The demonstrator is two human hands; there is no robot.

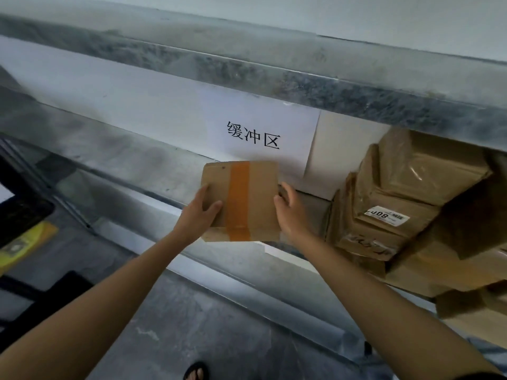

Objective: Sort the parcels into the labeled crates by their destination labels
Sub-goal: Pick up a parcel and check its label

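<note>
Cardboard, brown and sealed down its middle with a broad strip of orange-brown tape (238, 200), made up the flat parcel (242, 201) held at the front edge of a metal shelf (131, 157). The left hand (198, 216) gripped its left side, thumb along the edge and fingers laid across the top face. The right hand (289, 212) clasped the right edge, fingers curled round it, so the parcel was pinched between the two hands, which stood apart by the box's width. Whether the parcel's far end rested on the shelf or hung just above it could not be told.

Behind it, on the white wall, hung a white paper sign (260, 130) printed with the characters 缓冲区; the parcel's top edge overlapped the sign's lower part. Just to the right, a stack of other cardboard parcels (406, 204) crowded that end of the shelf, tilted against one another, one bearing a white label (386, 216) whose print was only partly legible. The right hand was near that stack but apart from it. Above ran a second galvanised shelf beam (274, 75), blurred. Below lay a grey floor (192, 325), with a sandalled foot (195, 371) at the bottom edge and dark crates with a yellow item (24, 245) at the left.
</note>
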